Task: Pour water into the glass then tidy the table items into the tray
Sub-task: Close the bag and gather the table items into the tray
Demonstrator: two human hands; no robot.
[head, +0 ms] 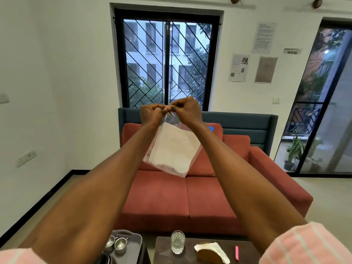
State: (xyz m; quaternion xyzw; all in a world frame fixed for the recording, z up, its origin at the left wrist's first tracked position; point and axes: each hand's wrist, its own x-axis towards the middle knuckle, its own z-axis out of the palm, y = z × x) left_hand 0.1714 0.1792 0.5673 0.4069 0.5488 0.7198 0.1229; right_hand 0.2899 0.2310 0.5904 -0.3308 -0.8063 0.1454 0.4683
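Both hands, left [151,113] and right [187,109], pinch the bag [171,151] top at chest height, likely working its seal; glass [178,241] and tray [133,242] sit far below.

A glass [178,241] stood on the near table [247,250], left of a napkin holder [210,254]. A tray [136,242] sat further left, holding two cups [117,243]. A sofa [190,197] stood beyond.
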